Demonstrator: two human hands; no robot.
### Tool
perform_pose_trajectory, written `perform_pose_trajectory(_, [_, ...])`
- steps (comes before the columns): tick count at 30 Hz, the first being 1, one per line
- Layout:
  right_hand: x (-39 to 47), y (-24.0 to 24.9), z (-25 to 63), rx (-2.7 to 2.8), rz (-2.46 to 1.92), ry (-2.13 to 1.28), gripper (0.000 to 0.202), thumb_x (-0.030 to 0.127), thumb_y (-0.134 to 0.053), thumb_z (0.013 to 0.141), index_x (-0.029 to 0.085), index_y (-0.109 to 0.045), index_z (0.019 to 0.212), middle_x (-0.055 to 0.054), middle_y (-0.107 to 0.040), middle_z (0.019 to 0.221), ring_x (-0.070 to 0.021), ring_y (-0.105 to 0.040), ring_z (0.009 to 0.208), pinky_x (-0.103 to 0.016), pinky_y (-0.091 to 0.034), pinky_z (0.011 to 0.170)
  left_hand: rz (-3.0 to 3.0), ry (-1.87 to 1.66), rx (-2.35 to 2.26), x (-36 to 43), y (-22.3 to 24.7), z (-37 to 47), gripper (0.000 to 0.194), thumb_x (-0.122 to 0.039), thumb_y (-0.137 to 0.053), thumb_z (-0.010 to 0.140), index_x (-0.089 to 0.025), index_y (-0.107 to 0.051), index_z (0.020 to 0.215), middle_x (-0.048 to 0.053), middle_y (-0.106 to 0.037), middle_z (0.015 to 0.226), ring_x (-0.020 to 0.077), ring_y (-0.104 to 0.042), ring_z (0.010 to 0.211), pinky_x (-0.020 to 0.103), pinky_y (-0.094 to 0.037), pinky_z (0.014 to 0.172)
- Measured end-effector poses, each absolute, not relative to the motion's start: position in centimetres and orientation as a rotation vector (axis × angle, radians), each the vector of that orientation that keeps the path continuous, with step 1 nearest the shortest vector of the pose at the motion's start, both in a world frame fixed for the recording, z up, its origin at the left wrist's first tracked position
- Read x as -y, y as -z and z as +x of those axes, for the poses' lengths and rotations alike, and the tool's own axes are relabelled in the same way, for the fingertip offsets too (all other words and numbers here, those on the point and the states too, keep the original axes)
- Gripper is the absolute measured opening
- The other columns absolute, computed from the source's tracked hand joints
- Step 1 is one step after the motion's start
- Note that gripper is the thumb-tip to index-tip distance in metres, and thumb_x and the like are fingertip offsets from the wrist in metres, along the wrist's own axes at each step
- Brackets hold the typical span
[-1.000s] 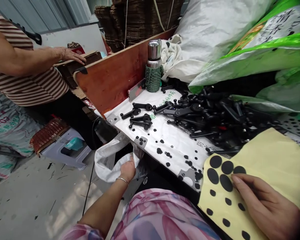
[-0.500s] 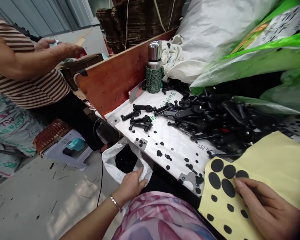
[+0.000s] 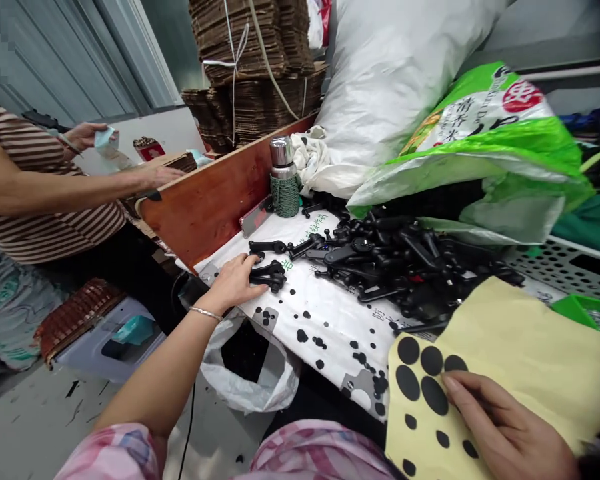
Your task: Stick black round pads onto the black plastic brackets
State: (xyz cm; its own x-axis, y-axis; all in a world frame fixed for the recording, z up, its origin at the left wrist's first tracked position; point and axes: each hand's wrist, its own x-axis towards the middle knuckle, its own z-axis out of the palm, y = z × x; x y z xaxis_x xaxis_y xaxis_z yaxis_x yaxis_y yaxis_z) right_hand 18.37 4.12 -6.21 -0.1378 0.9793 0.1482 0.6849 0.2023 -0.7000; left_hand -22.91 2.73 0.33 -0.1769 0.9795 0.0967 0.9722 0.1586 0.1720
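My left hand [image 3: 233, 281], with a silver bracelet at the wrist, reaches over the left end of the white-covered table [image 3: 300, 357]. Its thumb and fingers are apart at a few black plastic arms [image 3: 273, 273]; whether it touches them is hard to tell. Lower right, my right hand [image 3: 500, 413] pinches the yellow sheet [image 3: 525, 333], which carries large and small black round stickers [image 3: 431, 360]. A big heap of black arms [image 3: 405, 260] lies behind the sheet. Loose black dots [image 3: 303, 335] are scattered along the front edge.
An open white bag [image 3: 275, 390] hangs below the front edge. A flask [image 3: 284, 180] and a phone [image 3: 256, 217] stand by the wooden board [image 3: 205, 200]. A green-white bag [image 3: 480, 147] lies behind the heap. At left, a person in stripes [image 3: 95, 220] handles things beyond the board.
My left hand has let go of the white bag's rim and moved up to the black arms on the table. My right hand still pinches the sheet. The view has shifted.
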Motion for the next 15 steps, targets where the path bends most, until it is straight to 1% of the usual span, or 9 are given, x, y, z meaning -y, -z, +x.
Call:
perform_pose_trajectory(3, [-4.4,6.0,18.6,1.925,-1.539,-0.694,0.033,0.052,-0.056,0.070,0.022,-0.066,0.077,-0.001,-0.073,0.076,-0.0204,-0.069,0.071,-0.022,-0.056,0.056,1.994,-0.271,-2.314,-3.4,0.7,-23.5,0.047,-0.045,-0.057,0.071,-0.017,-0.060,0.109,0.010,-0.053,0.105,0.0268,-0.054,0.096,0.037,-0.041,0.087])
perform_pose_trajectory(7, [-4.4,6.4,18.7,1.919,-1.553,-0.701,0.033,0.053,-0.056,0.070,0.023,-0.066,0.077,-0.001,-0.073,0.077,-0.0198,-0.069,0.071,-0.021,-0.056,0.057,1.975,-0.258,-2.255,-3.2,0.6,-24.0,0.045,-0.049,-0.059,0.069,-0.018,-0.065,0.102,0.008,-0.052,0.099,0.0259,-0.054,0.094,0.035,-0.042,0.083])
perform_pose_trajectory(11, [-4.2,6.9,18.8,1.890,-1.564,-0.688,0.033,0.054,-0.055,0.071,0.024,-0.066,0.078,0.000,-0.072,0.078,-0.0187,-0.069,0.071,-0.020,-0.055,0.057,1.938,-0.323,-2.207,-2.7,0.3,-24.5,0.047,-0.052,-0.058,0.070,-0.017,-0.064,0.102,0.008,-0.052,0.100,0.0232,-0.055,0.092,0.032,-0.044,0.083])
perform_pose_trajectory(15, [-4.0,7.1,18.9,1.889,-1.545,-0.685,0.031,0.053,-0.055,0.071,0.024,-0.065,0.078,0.001,-0.072,0.076,-0.0174,-0.068,0.070,-0.018,-0.053,0.055,1.898,-0.483,-2.212,0.2,-0.4,-24.1,0.043,-0.048,-0.058,0.073,-0.015,-0.062,0.101,0.010,-0.050,0.110,0.0240,-0.051,0.104,0.033,-0.040,0.092])
